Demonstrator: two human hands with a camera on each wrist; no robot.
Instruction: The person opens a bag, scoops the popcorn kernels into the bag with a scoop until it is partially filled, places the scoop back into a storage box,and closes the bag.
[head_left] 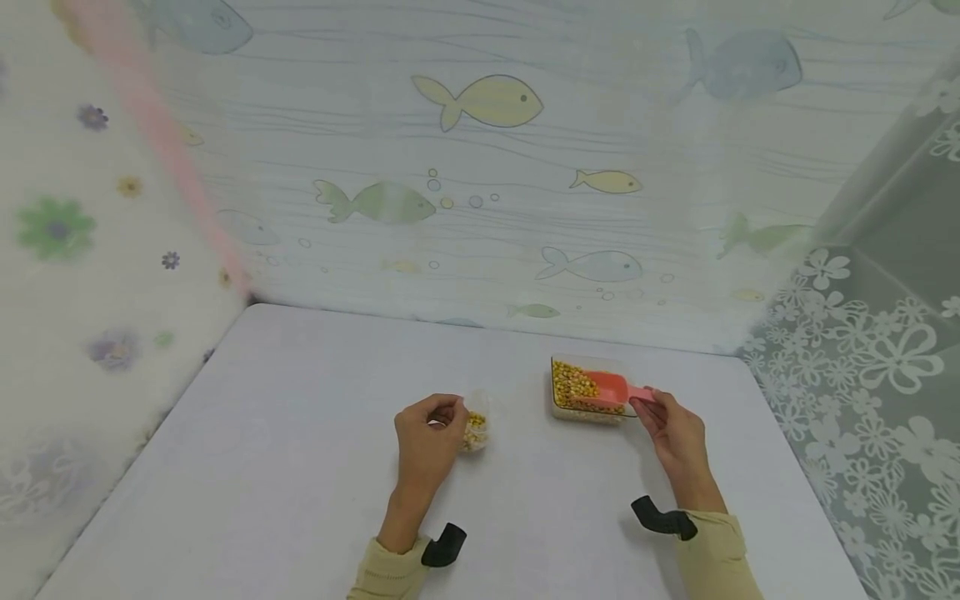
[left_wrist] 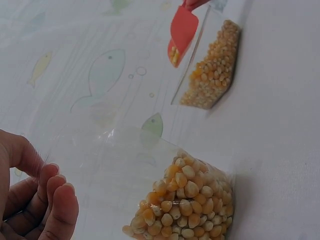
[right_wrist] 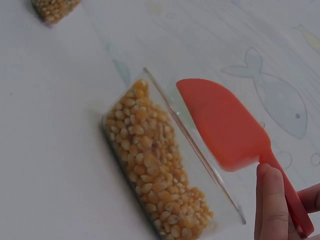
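Observation:
My left hand (head_left: 429, 437) pinches the upper edge of a clear plastic bag (head_left: 476, 433), which stands on the table with corn kernels (left_wrist: 185, 205) in its lower part. My right hand (head_left: 677, 433) grips the handle of a red scoop (head_left: 611, 388). The scoop's bowl is over a clear rectangular container (head_left: 592, 415) of corn kernels (right_wrist: 145, 160), above its rim. A few kernels show at the scoop's tip in the left wrist view. The right wrist view shows only the outside of the scoop (right_wrist: 225, 125), so its load is hidden there.
A white table (head_left: 300, 433) lies under everything, its back edge against a hanging curtain (head_left: 480, 242) printed with fish. Flowered cloth (head_left: 97, 333) borders the left side, and a white floral sheer (head_left: 885, 392) the right. Black wrist mounts (head_left: 444, 546) sit at both cuffs.

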